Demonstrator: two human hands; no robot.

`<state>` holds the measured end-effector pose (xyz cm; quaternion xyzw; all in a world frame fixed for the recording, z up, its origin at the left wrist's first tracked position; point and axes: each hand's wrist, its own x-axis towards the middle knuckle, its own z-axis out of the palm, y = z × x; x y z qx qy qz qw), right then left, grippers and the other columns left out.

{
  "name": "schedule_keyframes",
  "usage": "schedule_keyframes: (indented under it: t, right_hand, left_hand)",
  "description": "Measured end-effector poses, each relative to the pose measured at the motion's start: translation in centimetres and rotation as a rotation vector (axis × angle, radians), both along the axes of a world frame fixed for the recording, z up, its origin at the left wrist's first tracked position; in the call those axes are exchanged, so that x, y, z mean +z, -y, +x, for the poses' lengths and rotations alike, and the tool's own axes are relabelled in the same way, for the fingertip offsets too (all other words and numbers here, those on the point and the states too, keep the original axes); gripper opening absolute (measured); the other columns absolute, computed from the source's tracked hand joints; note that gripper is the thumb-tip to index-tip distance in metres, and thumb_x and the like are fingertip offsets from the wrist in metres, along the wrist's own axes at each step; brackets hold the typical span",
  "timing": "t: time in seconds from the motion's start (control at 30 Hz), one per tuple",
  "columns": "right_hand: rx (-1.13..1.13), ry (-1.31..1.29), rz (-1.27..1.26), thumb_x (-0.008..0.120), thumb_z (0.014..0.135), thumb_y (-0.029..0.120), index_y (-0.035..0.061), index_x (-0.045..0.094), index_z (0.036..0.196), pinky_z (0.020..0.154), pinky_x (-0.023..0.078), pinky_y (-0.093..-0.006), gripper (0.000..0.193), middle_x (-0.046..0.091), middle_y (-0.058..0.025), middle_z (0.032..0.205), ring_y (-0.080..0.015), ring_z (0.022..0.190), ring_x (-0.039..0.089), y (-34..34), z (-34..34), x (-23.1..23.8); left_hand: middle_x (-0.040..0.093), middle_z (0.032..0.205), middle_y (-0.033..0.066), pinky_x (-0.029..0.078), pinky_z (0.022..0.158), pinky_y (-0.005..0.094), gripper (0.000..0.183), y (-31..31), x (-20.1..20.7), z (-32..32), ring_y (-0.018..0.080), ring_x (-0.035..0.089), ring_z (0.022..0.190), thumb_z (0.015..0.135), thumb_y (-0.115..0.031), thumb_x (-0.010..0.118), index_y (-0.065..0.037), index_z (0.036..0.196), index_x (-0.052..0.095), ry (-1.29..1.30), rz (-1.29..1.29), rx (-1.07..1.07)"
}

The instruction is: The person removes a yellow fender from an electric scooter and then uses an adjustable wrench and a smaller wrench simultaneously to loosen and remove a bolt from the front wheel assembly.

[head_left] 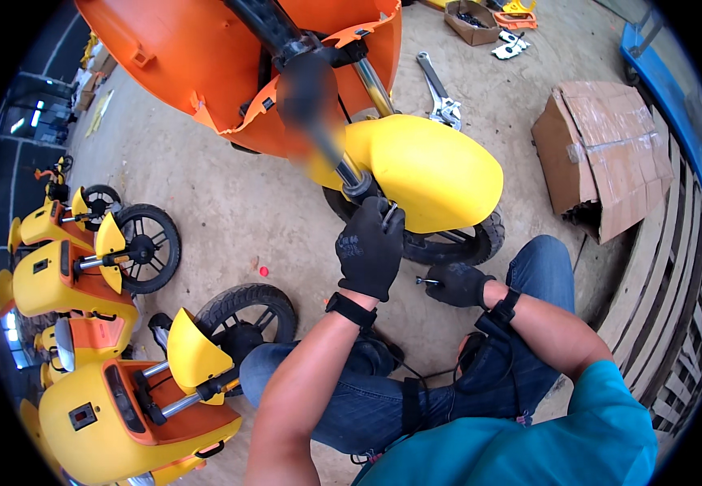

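Note:
In front of me stands a scooter front end with a yellow mudguard (436,172) over a black wheel (456,245) and a fork leg (344,168). My black-gloved left hand (371,249) is closed at the lower fork, beside the mudguard's near edge. A short silver metal pin or bolt (390,213) shows between its fingers; its exact kind is unclear. Just below the wheel, my gloved right hand (460,285) is closed on a small bolt (427,281) that points left. An orange body panel (165,61) rises behind the fork.
An adjustable wrench (440,93) lies on the floor beyond the mudguard. Several yellow scooters (84,421) stand at the left. To the right are a cardboard box (606,158), a wooden pallet (650,243) and a blue trolley (667,97). A small open carton (471,23) sits farther off.

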<state>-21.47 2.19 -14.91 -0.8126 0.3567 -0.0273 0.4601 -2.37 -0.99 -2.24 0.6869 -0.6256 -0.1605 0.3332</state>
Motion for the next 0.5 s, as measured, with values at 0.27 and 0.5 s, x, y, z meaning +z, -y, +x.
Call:
schedule_keyframes:
  t: [0.27, 0.5]
  right_hand:
    - [-0.032, 0.034, 0.012, 0.059, 0.084, 0.027, 0.0063, 0.064, 0.096, 0.074, 0.049, -0.0454, 0.025, 0.065, -0.0188, 0.090, -0.0374, 0.087, 0.061, -0.3, -0.1, 0.1]
    - [-0.017, 0.080, 0.012, 0.060, 0.084, 0.029, 0.0072, 0.064, 0.101, 0.075, 0.050, -0.0436, 0.028, 0.066, -0.0172, 0.091, -0.0353, 0.087, 0.062, 0.1, -0.6, 0.6]
  left_hand:
    - [0.060, 0.067, 0.0128, 0.046, 0.057, 0.0363, 0.014, -0.1, -0.1, 0.1, 0.0314, 0.060, 0.062, 0.082, -0.015, 0.066, -0.005, 0.083, 0.057, -0.003, -0.021, -0.002]
    - [0.058, 0.064, 0.0144, 0.043, 0.055, 0.0407, 0.017, -0.1, 2.2, -0.4, 0.0336, 0.060, 0.064, 0.083, -0.018, 0.064, -0.005, 0.080, 0.054, -0.141, 0.138, -0.031]
